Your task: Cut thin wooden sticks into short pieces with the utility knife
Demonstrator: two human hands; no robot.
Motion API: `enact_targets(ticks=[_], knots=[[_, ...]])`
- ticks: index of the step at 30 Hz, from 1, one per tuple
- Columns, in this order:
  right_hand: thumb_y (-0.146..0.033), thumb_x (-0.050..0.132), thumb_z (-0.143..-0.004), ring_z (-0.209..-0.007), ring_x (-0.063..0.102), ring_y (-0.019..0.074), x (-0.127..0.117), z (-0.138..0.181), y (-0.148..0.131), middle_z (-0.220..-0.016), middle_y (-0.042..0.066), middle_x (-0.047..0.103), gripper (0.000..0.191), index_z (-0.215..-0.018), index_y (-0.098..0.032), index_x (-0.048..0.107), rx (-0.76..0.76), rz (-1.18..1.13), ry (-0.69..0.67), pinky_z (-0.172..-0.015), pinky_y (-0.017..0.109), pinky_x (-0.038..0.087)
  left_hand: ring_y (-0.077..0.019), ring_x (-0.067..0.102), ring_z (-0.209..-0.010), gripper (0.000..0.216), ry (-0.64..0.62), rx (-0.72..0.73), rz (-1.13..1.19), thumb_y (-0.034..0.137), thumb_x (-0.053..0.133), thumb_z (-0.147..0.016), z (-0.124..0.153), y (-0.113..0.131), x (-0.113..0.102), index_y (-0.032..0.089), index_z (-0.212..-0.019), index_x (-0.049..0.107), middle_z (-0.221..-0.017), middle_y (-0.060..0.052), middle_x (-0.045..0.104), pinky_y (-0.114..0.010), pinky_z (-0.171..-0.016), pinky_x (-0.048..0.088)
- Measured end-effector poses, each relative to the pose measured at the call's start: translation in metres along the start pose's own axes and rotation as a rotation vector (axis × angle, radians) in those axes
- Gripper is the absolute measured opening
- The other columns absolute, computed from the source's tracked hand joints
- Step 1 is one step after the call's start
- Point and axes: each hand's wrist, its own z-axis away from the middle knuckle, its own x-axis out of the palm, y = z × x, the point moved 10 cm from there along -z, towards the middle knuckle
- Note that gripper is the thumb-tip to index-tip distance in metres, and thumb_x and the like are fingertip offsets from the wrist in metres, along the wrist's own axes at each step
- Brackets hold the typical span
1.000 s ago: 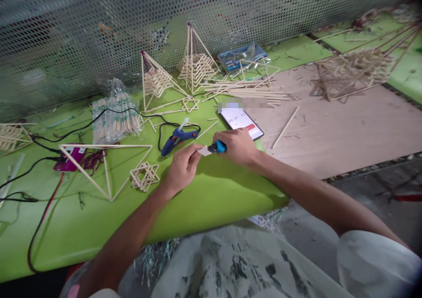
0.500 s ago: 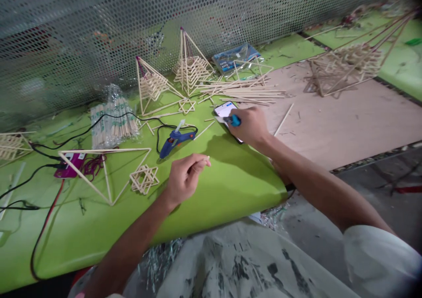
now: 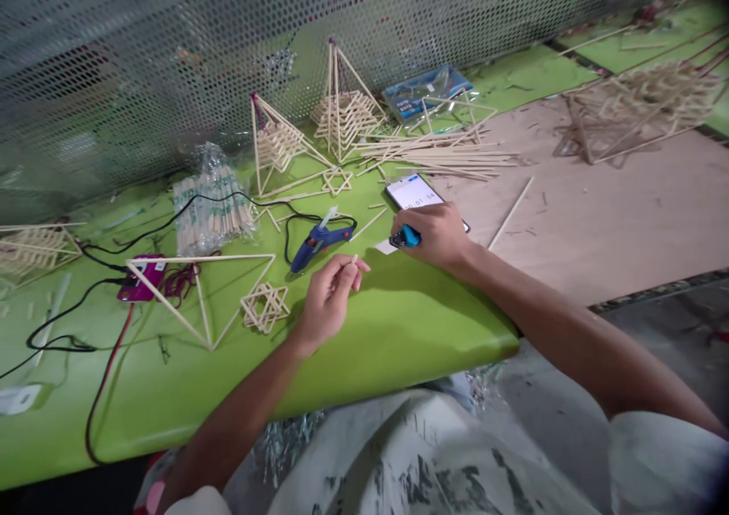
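Observation:
My right hand [image 3: 436, 235] is closed around a blue and black utility knife [image 3: 405, 236], its pale blade pointing left over the green surface. Just beyond it lies a phone [image 3: 418, 194] with a timer on its lit screen. My left hand [image 3: 330, 298] pinches a short wooden stick [image 3: 354, 260] between thumb and fingertips; most of the stick is hidden. A blue glue gun [image 3: 319, 243] rests on the table behind my left hand. To the left of that hand sits a small star-shaped stick frame [image 3: 265, 308], beside a larger triangular stick frame [image 3: 206, 302].
Two stick pyramids [image 3: 347, 116] stand near the mesh screen [image 3: 228, 59]. Loose sticks [image 3: 438, 154] are piled behind the phone. A bag of sticks [image 3: 213, 207], a purple device [image 3: 141, 278] and black cables occupy the left. Another stick structure [image 3: 643, 109] is on the board at right.
My right hand has drawn the knife away from over the phone, toward me, uncovering the timer digits. The left hand has turned slightly, showing the stick's tip. The view has shifted a little left.

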Motion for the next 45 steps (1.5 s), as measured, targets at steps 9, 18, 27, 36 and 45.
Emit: enact_targets(ticks=[9,18,27,36,45], knots=[[-0.021,0.051,-0.071,-0.059,0.056,0.0145,-0.002,0.002,-0.001,-0.068,0.001,0.068,0.019,-0.078,-0.020,0.068,-0.058,0.119,0.043,-0.056,0.028,0.029,-0.0112,0.047,-0.066,0.026,-0.052,-0.055,-0.041,0.040,0.043,-0.099,-0.021,-0.006,0.009,0.020,-0.098,0.060,-0.073,0.000,0.051,-0.025,-0.061,0.039],[-0.018,0.043,-0.090,-0.062,0.048,0.0144,-0.012,-0.002,-0.021,-0.066,0.003,0.061,0.024,-0.076,-0.019,0.062,-0.196,0.294,0.038,-0.061,0.030,0.029,-0.0099,0.048,-0.061,0.029,-0.075,-0.041,-0.085,0.040,0.045,-0.098,-0.032,-0.021,0.019,0.019,-0.100,0.064,-0.069,0.002,0.053,-0.023,-0.056,0.035],[-0.025,0.050,-0.083,-0.054,0.042,0.0121,-0.004,-0.011,-0.025,-0.061,-0.002,0.058,0.014,-0.075,-0.021,0.061,-0.262,0.318,0.023,-0.056,0.029,0.024,-0.0101,0.046,-0.061,0.022,-0.113,0.032,0.012,0.036,0.046,-0.098,-0.028,-0.014,0.017,0.018,-0.092,0.057,-0.068,0.002,0.052,-0.023,-0.058,0.034],[-0.023,0.048,-0.073,-0.052,0.048,0.0127,-0.004,-0.005,-0.019,-0.061,-0.001,0.062,0.014,-0.073,-0.021,0.061,-0.178,0.251,0.032,-0.053,0.029,0.023,-0.0083,0.038,-0.054,0.022,-0.118,0.077,-0.033,0.033,0.046,-0.099,-0.025,-0.016,0.019,0.018,-0.092,0.059,-0.063,0.004,0.045,-0.024,-0.052,0.027],[-0.024,0.046,-0.073,-0.052,0.047,0.0126,0.002,-0.006,-0.015,-0.060,0.000,0.062,0.017,-0.074,-0.020,0.062,-0.141,0.231,-0.040,-0.051,0.029,0.020,-0.0076,0.037,-0.053,0.018,-0.121,0.090,-0.022,0.031,0.049,-0.098,-0.024,-0.018,0.019,0.019,-0.094,0.060,-0.063,0.004,0.045,-0.023,-0.049,0.026]])
